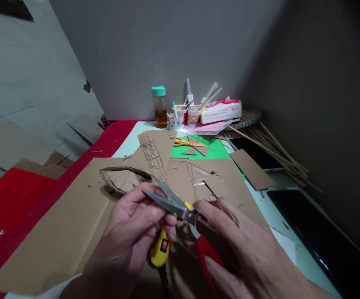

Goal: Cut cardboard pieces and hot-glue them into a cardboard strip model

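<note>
A: R hand point(245, 249) was wrapped round the red handles of the scissors point(180, 207), fingers closed on them, blades parted a bit, tips pointing up-left. Grip looked normal for cutting.

B: L hand point(136, 224)?

A: Fingers curled shut, thumb + fingertips touching the lower blade near the pivot, prob steadying it. Under the palm a yellow tool w/ red switch point(161, 249), cord going down; can't tell if L hand gripped it or just lay over it.

B: Around them?

A: Just beyond the blade tips, a curved cardboard cutout point(122, 178) flat on big cardboard sheets point(58, 232) covering the bench. Further back: orange scissors point(187, 143) on green paper point(217, 148), cups of sticks point(187, 114), teal-capped bottle point(160, 106), tissue pack point(221, 110) by the wall.
</note>
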Tool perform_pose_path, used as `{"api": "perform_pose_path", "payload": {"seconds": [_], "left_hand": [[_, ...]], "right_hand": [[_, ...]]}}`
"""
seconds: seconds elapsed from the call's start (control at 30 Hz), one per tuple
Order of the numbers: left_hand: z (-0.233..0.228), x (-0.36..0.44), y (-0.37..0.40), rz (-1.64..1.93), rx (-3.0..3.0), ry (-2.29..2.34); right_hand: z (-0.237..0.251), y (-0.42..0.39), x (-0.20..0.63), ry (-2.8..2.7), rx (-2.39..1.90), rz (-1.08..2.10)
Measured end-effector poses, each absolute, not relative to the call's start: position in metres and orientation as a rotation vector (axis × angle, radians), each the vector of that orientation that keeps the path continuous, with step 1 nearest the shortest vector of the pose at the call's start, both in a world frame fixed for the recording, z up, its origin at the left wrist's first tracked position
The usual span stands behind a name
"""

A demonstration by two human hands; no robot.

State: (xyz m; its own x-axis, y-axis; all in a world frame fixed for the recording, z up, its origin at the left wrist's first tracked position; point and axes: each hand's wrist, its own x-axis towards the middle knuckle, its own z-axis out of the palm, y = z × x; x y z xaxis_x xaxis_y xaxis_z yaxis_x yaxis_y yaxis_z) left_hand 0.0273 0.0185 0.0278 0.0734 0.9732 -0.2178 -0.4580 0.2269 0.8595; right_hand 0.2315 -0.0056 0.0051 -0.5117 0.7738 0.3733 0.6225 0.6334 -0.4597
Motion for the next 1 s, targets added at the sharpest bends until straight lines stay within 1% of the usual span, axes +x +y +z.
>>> {"api": "perform_pose_path", "payload": {"seconds": [0.13, 0.33, 0.7, 1.0], "left_hand": [[0.0264, 0.0252, 0.0170, 1.164, 0.655, 0.798], [0.0202, 0.0224, 0.0181, 1.166, 0.752, 0.905], [0.0226, 0.0181, 0.0177, 1.207, 0.646, 0.788], [0.0263, 0.0215, 0.0165, 1.209, 0.668, 0.820]], "right_hand": [[0.0035, -0.0047, 0.2310, -2.324, -1.095, 0.341], [0.0054, -0.0038, 0.2325, -2.299, -1.093, 0.345], [0.0064, -0.0046, 0.2338, -2.288, -1.108, 0.427], [0.0086, -0.0045, 0.2339, -2.285, -1.132, 0.442]]}}
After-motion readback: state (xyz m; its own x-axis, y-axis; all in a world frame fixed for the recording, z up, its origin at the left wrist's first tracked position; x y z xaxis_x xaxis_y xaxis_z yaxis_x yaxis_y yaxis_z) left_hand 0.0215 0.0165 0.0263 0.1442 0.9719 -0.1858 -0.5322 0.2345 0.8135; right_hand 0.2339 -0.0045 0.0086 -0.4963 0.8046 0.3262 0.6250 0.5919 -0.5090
